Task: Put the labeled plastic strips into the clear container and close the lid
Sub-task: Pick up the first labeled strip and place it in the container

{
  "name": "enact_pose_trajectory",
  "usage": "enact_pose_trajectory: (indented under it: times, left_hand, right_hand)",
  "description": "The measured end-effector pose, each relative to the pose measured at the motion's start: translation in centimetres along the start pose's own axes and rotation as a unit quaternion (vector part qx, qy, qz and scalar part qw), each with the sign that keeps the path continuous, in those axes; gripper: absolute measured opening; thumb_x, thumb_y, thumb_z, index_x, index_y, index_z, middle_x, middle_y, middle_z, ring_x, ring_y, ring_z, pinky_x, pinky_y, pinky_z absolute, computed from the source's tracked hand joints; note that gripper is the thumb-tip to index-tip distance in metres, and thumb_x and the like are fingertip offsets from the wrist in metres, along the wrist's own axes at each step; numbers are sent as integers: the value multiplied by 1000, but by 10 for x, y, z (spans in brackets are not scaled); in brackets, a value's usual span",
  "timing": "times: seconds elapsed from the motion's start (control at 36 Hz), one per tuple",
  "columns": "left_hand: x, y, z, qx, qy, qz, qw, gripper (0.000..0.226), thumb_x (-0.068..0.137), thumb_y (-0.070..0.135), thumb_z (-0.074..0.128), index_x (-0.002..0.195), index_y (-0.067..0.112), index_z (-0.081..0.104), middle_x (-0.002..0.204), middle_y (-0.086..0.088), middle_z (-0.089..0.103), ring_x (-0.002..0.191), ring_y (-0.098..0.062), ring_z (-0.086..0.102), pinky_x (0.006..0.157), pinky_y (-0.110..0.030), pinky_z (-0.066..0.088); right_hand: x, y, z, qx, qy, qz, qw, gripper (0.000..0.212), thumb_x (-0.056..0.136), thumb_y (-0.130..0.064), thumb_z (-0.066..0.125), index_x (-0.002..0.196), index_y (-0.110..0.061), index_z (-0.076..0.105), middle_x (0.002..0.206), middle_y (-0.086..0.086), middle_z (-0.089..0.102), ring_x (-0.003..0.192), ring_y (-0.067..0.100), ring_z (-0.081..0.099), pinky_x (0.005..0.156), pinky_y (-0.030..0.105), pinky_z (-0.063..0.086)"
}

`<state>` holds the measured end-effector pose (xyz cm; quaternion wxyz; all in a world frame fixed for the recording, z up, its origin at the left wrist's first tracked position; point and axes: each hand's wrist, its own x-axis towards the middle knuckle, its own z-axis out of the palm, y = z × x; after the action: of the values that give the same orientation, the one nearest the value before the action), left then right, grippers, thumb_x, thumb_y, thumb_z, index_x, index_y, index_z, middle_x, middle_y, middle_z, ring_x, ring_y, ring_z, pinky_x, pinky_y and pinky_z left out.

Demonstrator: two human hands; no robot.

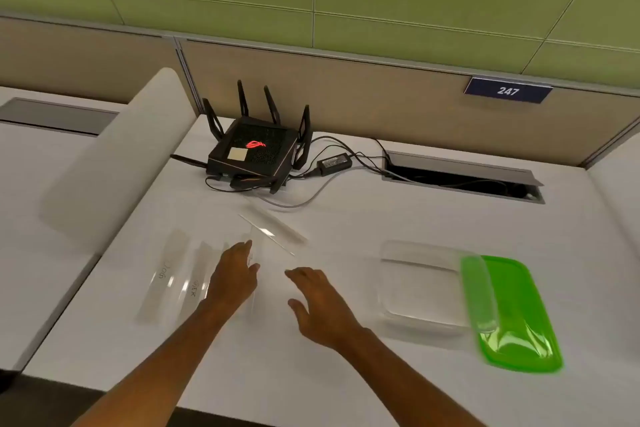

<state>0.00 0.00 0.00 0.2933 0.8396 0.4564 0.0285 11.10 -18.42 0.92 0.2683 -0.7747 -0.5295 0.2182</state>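
Several clear plastic strips with handwritten labels lie on the white desk. Two strips (166, 274) (195, 284) lie left of my left hand (232, 276). My left hand rests on another strip (256, 253), fingers bent over it; whether it grips the strip is hard to tell. One more strip (277, 224) lies angled just beyond. My right hand (320, 302) hovers open, palm down, right of the left hand, holding nothing. The clear container (420, 284) stands open at the right, with its green lid (512, 315) lying against its right side.
A black router (254, 154) with antennas, a power adapter (334, 163) and cables sit at the back of the desk. An open cable tray (464, 177) lies at the back right. A white curved divider (114, 159) stands at the left.
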Motion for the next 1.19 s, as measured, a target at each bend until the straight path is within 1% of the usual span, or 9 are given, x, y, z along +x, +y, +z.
enact_pose_trajectory:
  times: [0.25,0.39,0.53,0.64,0.75,0.81,0.86,1.06,1.19]
  left_hand:
    - [7,-12,1,-46,-32,-46,997,58,100,19,62,153,7,42,151,-16,53,137,-37,55,112,-48,46]
    - [13,-16,4,-61,-18,-52,997,52,101,17,61,149,3,49,145,-18,59,131,-38,60,110,-46,48]
    - [16,-17,4,-69,4,-32,997,20,97,7,63,109,-8,68,109,-22,74,102,-38,73,92,-45,61]
    - [10,-11,4,-92,27,-24,995,19,97,6,63,111,-6,70,110,-19,75,103,-37,73,91,-43,62]
    - [1,0,5,-122,54,-31,991,17,95,5,66,110,-1,69,112,-18,75,102,-37,74,85,-34,60]
    - [-4,7,5,-149,63,-37,986,19,94,5,67,113,2,67,112,-16,75,101,-35,74,81,-31,59]
    - [-8,14,5,-181,66,-47,980,24,94,8,68,117,6,65,111,-12,74,100,-32,73,82,-31,58]
    - [-19,51,2,-340,53,-107,933,27,89,20,77,109,29,60,106,5,68,94,-19,67,67,-15,54]
    - [-25,82,3,-456,20,-119,881,28,87,17,80,110,25,66,106,4,74,95,-20,73,74,-31,65]
  right_hand:
    - [10,-18,36,33,-61,69,995,63,103,-32,52,159,-26,26,164,-6,30,152,15,24,122,27,19]
    - [11,-17,46,39,-49,92,994,63,103,-33,52,159,-26,25,164,-6,29,153,16,23,122,28,19]
    - [13,-15,47,40,-34,98,994,63,103,-32,53,159,-26,25,164,-7,30,152,15,24,119,22,15]
    - [16,-12,44,45,-16,104,993,63,102,-33,54,159,-28,26,164,-7,30,153,16,24,123,29,20]
    - [20,-9,37,47,13,107,993,65,100,-36,56,158,-28,28,162,-7,34,150,14,29,117,21,20]
    - [23,-7,32,61,24,114,991,68,98,-39,58,158,-29,27,160,-8,36,148,14,33,119,25,28]
    - [26,-6,26,84,34,125,988,74,95,-43,62,157,-29,26,158,-8,38,144,14,38,117,32,38]
    - [36,-1,-4,148,74,144,976,92,82,-55,74,156,-35,23,151,-11,44,133,11,47,109,33,47]
    - [36,9,-35,189,68,132,971,99,77,-60,78,156,-31,26,149,-7,49,122,11,53,94,20,49]
